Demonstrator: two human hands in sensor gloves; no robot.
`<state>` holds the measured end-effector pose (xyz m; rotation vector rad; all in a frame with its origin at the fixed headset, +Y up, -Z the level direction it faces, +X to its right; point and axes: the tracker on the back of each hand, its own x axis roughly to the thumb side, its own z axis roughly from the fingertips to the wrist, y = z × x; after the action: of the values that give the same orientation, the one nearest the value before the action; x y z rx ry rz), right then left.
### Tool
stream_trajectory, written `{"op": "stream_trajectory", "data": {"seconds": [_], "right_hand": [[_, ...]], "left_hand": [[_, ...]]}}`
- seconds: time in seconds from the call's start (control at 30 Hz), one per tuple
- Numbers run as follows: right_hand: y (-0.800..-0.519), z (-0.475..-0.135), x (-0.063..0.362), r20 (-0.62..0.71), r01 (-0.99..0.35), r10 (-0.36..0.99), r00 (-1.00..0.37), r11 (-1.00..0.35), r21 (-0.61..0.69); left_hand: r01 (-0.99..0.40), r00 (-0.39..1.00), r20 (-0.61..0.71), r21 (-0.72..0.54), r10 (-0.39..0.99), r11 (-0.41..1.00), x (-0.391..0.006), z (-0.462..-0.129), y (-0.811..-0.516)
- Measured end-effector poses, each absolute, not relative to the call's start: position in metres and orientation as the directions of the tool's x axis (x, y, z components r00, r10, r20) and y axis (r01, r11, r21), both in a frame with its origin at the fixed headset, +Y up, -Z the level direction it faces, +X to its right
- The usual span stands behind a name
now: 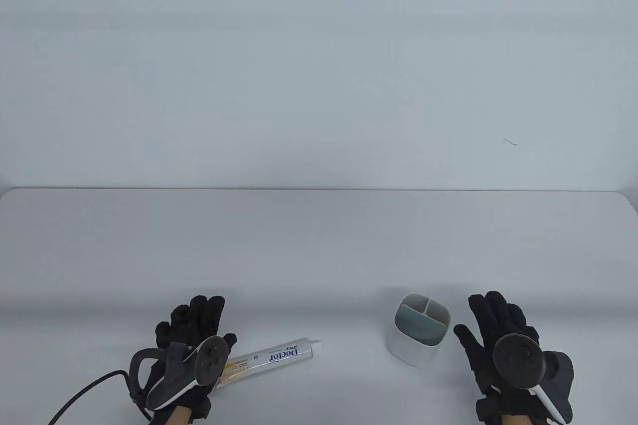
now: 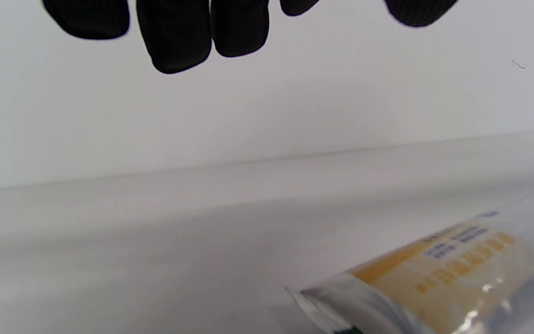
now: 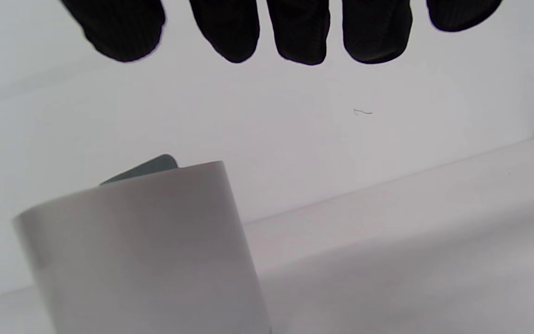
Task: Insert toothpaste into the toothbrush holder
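Reading "Doctor": toothpaste (image 1: 271, 356) label

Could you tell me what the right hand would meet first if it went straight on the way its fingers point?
Probably nothing: the right hand points toward the table's far edge, passing beside the toothbrush holder, over bare table.

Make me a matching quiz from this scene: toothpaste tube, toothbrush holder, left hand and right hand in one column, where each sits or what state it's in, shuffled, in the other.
Things:
1. toothpaste tube
2. toothbrush holder
3. left hand
4. right hand

States:
A. open, just right of the holder
B. stands upright, compartments empty
C. lies flat on the table
D. open, over the tube's crimped end

Pairs: 1-C, 2-B, 3-D, 4-A
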<state>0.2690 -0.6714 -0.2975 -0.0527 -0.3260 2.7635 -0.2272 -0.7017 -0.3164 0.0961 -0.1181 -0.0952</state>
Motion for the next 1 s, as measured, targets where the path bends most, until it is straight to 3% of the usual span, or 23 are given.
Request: {"op": "stream_trajectory", "data": {"seconds": [0.53,1.0], "right_hand": [[-0.672,-0.297,0.268,0.013,-0.363,0.370,-0.929,-0.903,-0.231],[-0.672,-0.297,0.267,0.020,-0.379,0.385,-0.923,-0.898,-0.223]], "left_hand": [[0.085,0.984,0.148,0.083,-0.097,0.993,-0.222,-0.316,-0.706],[0.105,0.976,0.201,-0.076,-0.088,0.992,-0.213,-0.321,-0.737]]}}
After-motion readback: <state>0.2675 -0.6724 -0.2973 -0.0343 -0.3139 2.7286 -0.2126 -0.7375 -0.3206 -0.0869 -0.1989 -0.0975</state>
